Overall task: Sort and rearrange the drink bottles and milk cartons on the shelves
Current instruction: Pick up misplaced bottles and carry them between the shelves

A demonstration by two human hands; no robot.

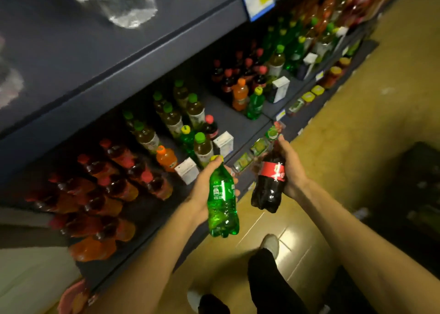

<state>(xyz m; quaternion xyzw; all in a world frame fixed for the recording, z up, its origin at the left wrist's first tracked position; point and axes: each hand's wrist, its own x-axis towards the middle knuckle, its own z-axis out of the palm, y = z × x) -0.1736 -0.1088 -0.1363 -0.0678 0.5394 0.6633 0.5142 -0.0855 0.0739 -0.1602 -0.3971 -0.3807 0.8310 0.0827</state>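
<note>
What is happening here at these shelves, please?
A person stands in front of a dark shelf stocked with mixed drinks. The left hand grips a green soda bottle, and the right hand grips a dark cola bottle with a red label. Both bottles are held off the shelf, in front of its edge. On the shelf, tea bottles, orange bottles and white milk cartons stand mixed together, so the sorting looks unfinished.

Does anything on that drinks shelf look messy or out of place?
Yes. The middle shelf is mixed up: white milk cartons stand among green-capped tea bottles, and an orange bottle sits alone beside them. The left hand holds a green bottle, the right hand a cola bottle.
</note>
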